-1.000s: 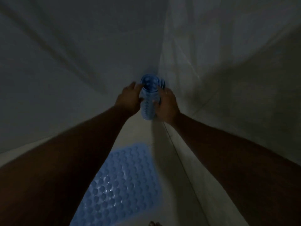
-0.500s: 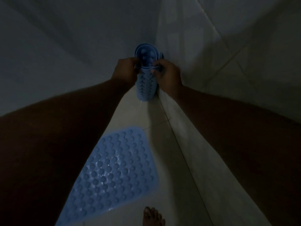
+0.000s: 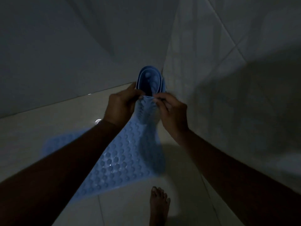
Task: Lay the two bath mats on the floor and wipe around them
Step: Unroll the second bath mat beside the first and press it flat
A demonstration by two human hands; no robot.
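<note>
A blue bath mat (image 3: 120, 162) with round bumps lies flat on the pale tiled floor (image 3: 48, 121), partly under my left forearm. A second blue mat (image 3: 149, 79), rolled up, is held in the air in front of the wall corner. Its loose end (image 3: 146, 111) hangs down between my hands. My left hand (image 3: 121, 105) grips the roll's left side and pinches the loose edge. My right hand (image 3: 171, 110) pinches the same edge from the right. The room is dim.
Tiled walls (image 3: 228, 46) meet in a corner just behind the roll. My bare foot (image 3: 158, 204) stands on the floor right of the flat mat. A small shiny spot, perhaps a drain (image 3: 97, 121), shows on the floor by the left wall.
The view has dropped toward the floor. My hands have shifted from round the roll to pinching its loose edge, and the mat has unrolled further down. My foot has come into view.
</note>
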